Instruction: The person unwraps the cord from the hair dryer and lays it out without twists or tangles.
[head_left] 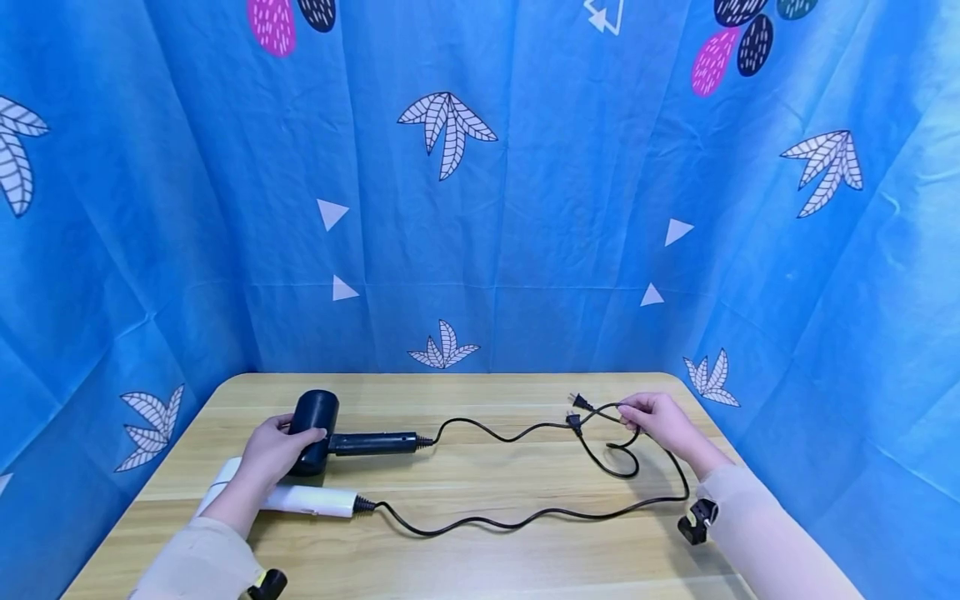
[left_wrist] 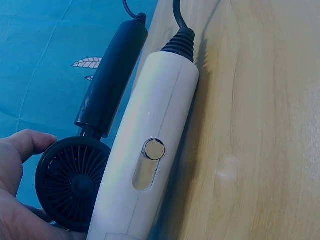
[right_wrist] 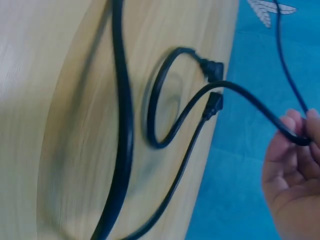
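A black hair dryer [head_left: 316, 417] is held by its barrel in my left hand [head_left: 264, 457], thumb on one side and fingers round the back. Its handle points right across the table. In the left wrist view its round slatted end [left_wrist: 75, 182] shows beside that hand. Nearer the front lies a white hair dryer [head_left: 315, 500], partly hidden under my left forearm; its handle has a silver slide button [left_wrist: 154, 149]. At the right, my right hand [head_left: 663, 421] pinches a black power cord [right_wrist: 255, 102] between thumb and fingers, off the table. Which dryer this cord belongs to I cannot tell.
Two black plugs, one two-pronged plug [head_left: 581, 402] and a second plug [head_left: 573, 421], lie close together left of my right hand. The white dryer's cord [head_left: 517, 525] runs along the wooden table [head_left: 480, 567]. A blue patterned curtain [head_left: 495, 233] stands behind and at both sides.
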